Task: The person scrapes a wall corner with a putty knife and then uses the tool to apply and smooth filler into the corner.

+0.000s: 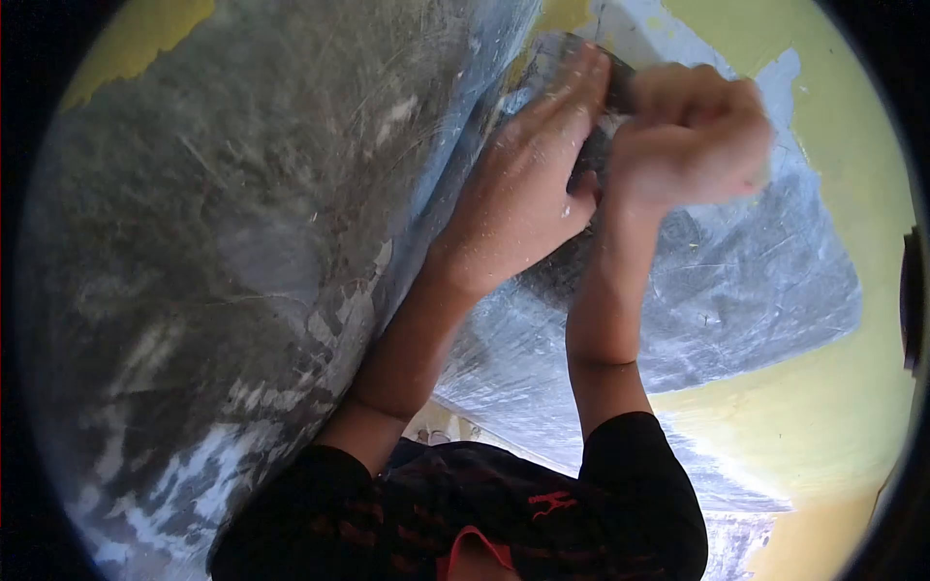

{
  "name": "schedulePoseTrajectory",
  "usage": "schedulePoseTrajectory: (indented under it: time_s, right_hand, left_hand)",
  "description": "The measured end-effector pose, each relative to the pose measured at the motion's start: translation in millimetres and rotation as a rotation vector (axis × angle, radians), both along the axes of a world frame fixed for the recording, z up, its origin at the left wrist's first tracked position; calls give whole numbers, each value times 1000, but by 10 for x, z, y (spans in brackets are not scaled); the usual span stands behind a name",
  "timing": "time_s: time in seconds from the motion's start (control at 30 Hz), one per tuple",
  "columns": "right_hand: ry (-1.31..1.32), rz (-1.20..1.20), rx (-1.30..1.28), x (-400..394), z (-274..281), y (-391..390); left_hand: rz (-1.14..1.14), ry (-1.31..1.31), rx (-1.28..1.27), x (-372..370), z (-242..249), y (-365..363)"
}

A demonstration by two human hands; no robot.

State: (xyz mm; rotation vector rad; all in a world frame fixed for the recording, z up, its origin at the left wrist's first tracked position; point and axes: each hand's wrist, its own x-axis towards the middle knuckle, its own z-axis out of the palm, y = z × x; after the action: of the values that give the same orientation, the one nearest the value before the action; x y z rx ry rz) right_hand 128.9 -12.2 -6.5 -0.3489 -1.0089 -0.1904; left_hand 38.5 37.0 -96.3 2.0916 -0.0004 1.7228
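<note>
Two walls, meeting in a corner. Left wall (pixel 223 223): one, mottled grey, scuffed, whitish streaks. Left hand (pixel 513 198): fingers extended, laid on one dark flat tool (pixel 621 85) at the far side, between the hands. Right hand (pixel 688 136): blurred, fingers clenched at the tool's right end; grip detail can't tell. Right wall (pixel 751 281): one, smooth yellow paint around rough blue-grey patches, ragged edges.

- Right-hand wall patch (pixel 746 281): grey, streaked bluish white
- Paint beside it (pixel 857 145): yellow-green
- Left-hand wall (pixel 242 194): mottled dark grey, whitish blotches
- Shirt (pixel 465 484): black, red collar, red logo
</note>
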Motion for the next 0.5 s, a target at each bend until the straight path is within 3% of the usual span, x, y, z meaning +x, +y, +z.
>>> schedulePoseTrajectory:
  time_s: [0.1, 0.13, 0.17, 0.23, 0.3, 0.37, 0.43, 0.5]
  right_hand:
    - [-110, -178, -4, -119, -63, 166]
    - [-4, 65, -88, 85, 4, 85]
    - [-12, 64, -79, 41, -7, 107]
    - [-186, -332, 120, -83, -127, 172]
    - [-331, -431, 158, -7, -150, 242]
    - [-144, 100, 70, 82, -94, 131]
    - [-185, 102, 88, 152, -112, 149]
    - [-347, -452, 215, 43, -111, 293]
  left_hand:
    - [57, 1, -15, -33, -99, 66]
    - [32, 23, 3, -35, -85, 45]
    - [7, 38, 24, -31, -50, 22]
    - [11, 30, 8, -48, -18, 11]
    - [94, 58, -18, -34, -68, 57]
    - [37, 55, -14, -39, -69, 12]
    - [-20, 36, 12, -23, -7, 28]
    - [55, -6, 5, 19, -47, -22]
